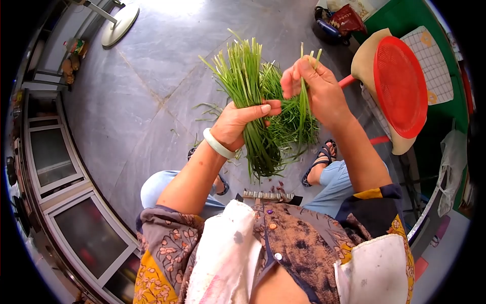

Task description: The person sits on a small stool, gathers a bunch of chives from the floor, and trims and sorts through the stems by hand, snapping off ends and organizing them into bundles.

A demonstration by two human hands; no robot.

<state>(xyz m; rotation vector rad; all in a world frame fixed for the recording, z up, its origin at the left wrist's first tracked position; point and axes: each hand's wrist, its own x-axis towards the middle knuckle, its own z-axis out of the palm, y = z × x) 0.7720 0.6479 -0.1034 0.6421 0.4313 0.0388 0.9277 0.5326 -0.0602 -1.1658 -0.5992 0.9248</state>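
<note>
On the big grey floor (126,91) we see a messy heap of long green stalks (293,114), and over it our left hand (235,121) holds a fat green bunch (243,76) round its middle, with the pale ends pointing away from us. Our right hand (325,92) pinches a few thin stalks (304,109) beside the bunch, so we seem to be sorting the greens bit by bit. We think the next move calls for a soft pinch and a snug left hand, so nothing snaps or slips.
</note>
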